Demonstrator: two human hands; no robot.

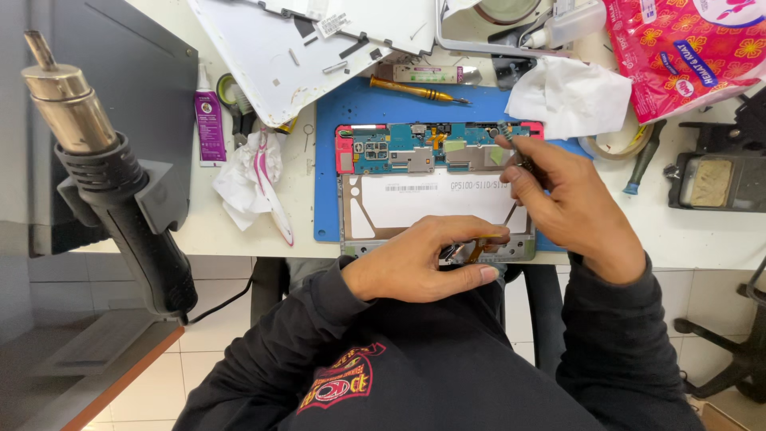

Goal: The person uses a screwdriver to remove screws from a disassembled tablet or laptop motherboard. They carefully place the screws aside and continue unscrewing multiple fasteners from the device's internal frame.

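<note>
Two hands work over an opened tablet (437, 195) that lies face down on a blue repair mat (327, 160) near the front edge of the white table (694, 231). Its back cover is off, so the blue-green circuit board (415, 148) shows along the far edge, with a red rim at both ends, and a pale battery panel fills the metal frame below it. The right hand (570, 203) has its grip closed around a slim dark-handled screwdriver (515, 148), the tip set down at the right end of the board. The left hand (423, 259) lies flat on the near edge of the frame, fingers pinched lightly on a thin orange flex strip (476, 249) there. To do this well, the tool should probably stay upright and seated squarely before any turn, while the left hand holds the frame still without creasing the strip. Beyond the tablet, a yellow-handled screwdriver (411, 88) rests at the top of the mat, beside a crumpled white tissue (566, 96). A white back panel (279, 56) leans off to the upper left, a small purple tube (209, 120) stands by another wad of tissue (243, 179), and a hot-air gun (104, 168) sits in its holder at far left.
</note>
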